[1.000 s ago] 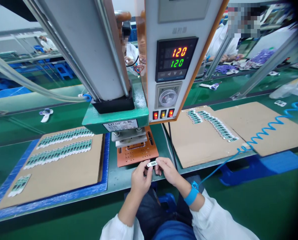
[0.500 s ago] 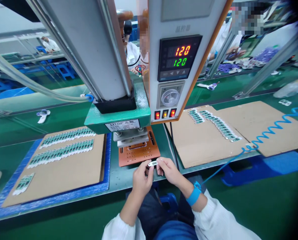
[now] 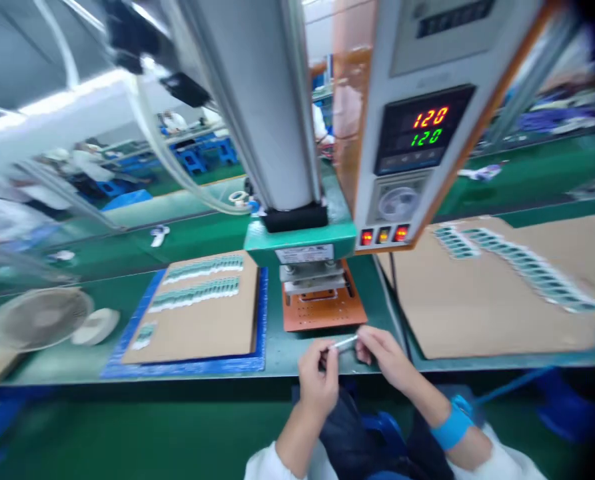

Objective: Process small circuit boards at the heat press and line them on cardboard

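Between my two hands is a small white stick-shaped piece [image 3: 346, 343], blurred now; a moment ago a small dark window showed on its face. My left hand [image 3: 320, 373] pinches its left end between thumb and fingers. At its other end, the closed fingers of my right hand [image 3: 383, 353] grip it. A blue band [image 3: 452, 423] circles my right wrist. Both hands are just in front of the orange perforated plate [image 3: 322, 313] of a press, whose metal head [image 3: 313, 279] hangs above the plate.
Left, cardboard [image 3: 202, 333] on a blue-wrapped board [image 3: 263, 327] carries rows of green-and-white strips [image 3: 194, 293]. More strips [image 3: 532, 267] lie on the right cardboard [image 3: 457, 320]. The press's control box [image 3: 402, 167] reads 120 twice. A round mesh-like dish [image 3: 42, 320] stands far left.
The view has swung left, so the press and hands appear further right. Both hands still hold the white piece, which now appears edge-on and more tilted.
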Motion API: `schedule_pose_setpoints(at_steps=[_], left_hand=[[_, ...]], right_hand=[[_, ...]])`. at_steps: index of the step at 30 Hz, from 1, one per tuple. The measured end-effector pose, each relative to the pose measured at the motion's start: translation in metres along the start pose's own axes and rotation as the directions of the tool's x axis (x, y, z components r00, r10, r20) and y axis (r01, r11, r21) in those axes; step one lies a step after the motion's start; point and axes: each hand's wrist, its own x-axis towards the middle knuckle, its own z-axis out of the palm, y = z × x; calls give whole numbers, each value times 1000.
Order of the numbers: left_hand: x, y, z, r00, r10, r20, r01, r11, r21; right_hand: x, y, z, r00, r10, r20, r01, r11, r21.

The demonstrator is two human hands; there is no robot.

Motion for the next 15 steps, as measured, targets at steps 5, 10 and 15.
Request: schedule_pose_setpoints(at_steps=[5,10,15], left_hand=[[18,-51,-108,945,-59,-323,183,912,366],[50,-112,-244,793,-160,-587,541,628,560],[47,-131,-280,786,-260,-560,615,407,675]], right_hand=[[2,10,-5,1000,28,8,-27,992,-121],[1,10,-6,999,49,23,-43,974,-225],[1,14,-10,995,88,48,-71,955,-287]])
